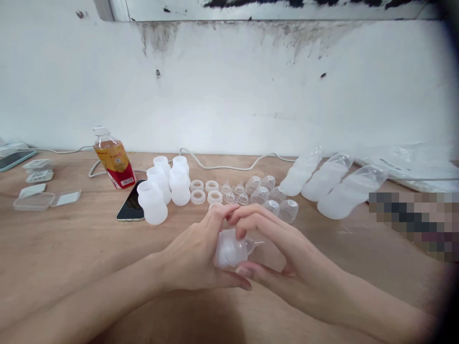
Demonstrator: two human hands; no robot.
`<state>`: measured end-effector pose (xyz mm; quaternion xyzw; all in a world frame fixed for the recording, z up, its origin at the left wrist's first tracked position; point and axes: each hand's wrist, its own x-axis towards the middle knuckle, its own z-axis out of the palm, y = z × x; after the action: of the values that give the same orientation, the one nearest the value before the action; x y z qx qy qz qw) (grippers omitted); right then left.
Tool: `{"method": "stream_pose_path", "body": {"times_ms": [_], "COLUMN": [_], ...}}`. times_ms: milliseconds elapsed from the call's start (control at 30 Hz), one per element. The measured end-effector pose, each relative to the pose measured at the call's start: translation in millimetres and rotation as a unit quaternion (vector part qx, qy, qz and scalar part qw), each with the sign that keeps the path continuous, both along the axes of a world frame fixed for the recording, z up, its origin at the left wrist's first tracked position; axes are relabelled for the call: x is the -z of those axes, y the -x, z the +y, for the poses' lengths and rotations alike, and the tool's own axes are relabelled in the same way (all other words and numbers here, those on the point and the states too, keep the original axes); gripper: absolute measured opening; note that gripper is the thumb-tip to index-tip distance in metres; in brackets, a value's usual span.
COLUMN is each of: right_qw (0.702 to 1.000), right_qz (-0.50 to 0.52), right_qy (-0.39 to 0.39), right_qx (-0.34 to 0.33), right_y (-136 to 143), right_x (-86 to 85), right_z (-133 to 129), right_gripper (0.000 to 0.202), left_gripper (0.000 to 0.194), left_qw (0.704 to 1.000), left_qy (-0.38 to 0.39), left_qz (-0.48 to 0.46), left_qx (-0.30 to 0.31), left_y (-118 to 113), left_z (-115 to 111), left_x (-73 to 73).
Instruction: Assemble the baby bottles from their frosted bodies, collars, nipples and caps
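Observation:
Between my hands is a translucent white bottle (226,251), lying on its side with a clear nipple (252,245) at its right end. My left hand (195,253) is wrapped round the bottle's body. The fingers and thumb of my right hand (283,253) curve round the collar end. Behind my hands are rows of white rings (198,196), small clear nipples (241,198) and clear domed caps (289,210). Several open white bottles (153,203) stand to the left of the rings.
Three capped bottles (346,193) lean at the right, near plastic bags (412,165). A drink bottle (115,160), a black phone (131,205) and small plastic boxes (35,201) are at the left. A white cable (229,167) runs along the wall.

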<state>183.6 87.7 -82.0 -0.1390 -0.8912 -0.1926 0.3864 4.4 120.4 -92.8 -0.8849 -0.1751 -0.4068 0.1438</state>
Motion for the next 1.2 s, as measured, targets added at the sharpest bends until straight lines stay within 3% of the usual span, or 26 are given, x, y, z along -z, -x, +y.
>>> {"method": "stream_pose_path", "body": {"times_ms": [133,267,333,400,467,600,733,833,900,1200], "right_qw": [0.988,0.998,0.999,0.997,0.995,0.971,0.941,0.942,0.949,0.969], "right_qz": [0.007,-0.031,0.001,0.052,0.051,-0.088,-0.147,-0.139,-0.131,-0.082], "right_qy": [0.090,0.006,-0.039,-0.043,-0.015,0.015,-0.022,-0.027,-0.018,-0.003], "right_qx": [0.126,0.061,0.023,0.030,0.085,0.222,0.305,0.303,0.287,0.231], "right_y": [2.2,-5.0,-10.9,-16.8,-21.2,-21.3,-14.5,-12.2,-12.7,-9.2], "right_x": [5.7,-2.9,-11.2,-18.3,-21.3,-13.3,-3.1,-2.2,-3.2,-3.7], "right_z": [4.9,1.1,-1.5,-1.2,4.0,25.7,41.1,42.4,42.3,49.6], "right_gripper": [0.025,0.026,0.024,0.023,0.028,0.031,0.034,0.034,0.028,0.012], "left_gripper": [0.088,0.087,0.082,0.073,0.059,0.026,0.027,0.036,0.039,0.047], "left_qw": [0.999,0.999,0.998,0.996,0.993,0.987,0.961,0.909,0.883,0.861], "left_qy": [-0.022,-0.031,-0.052,-0.083,-0.108,-0.118,-0.188,-0.290,-0.318,-0.298], "left_qz": [0.004,-0.007,-0.021,-0.026,-0.014,0.030,0.045,0.050,0.054,0.040], "left_qx": [-0.026,-0.030,-0.029,-0.034,-0.051,-0.109,-0.200,-0.296,-0.342,-0.410], "left_y": [-3.0,0.3,4.7,10.0,15.6,26.4,38.5,48.9,56.0,76.7], "left_z": [-2.2,1.3,3.5,4.1,2.1,-7.4,-14.6,-16.1,-16.2,-12.7], "left_x": [1.9,-1.5,-5.6,-10.9,-16.9,-29.9,-43.2,-52.3,-57.4,-69.2]}}
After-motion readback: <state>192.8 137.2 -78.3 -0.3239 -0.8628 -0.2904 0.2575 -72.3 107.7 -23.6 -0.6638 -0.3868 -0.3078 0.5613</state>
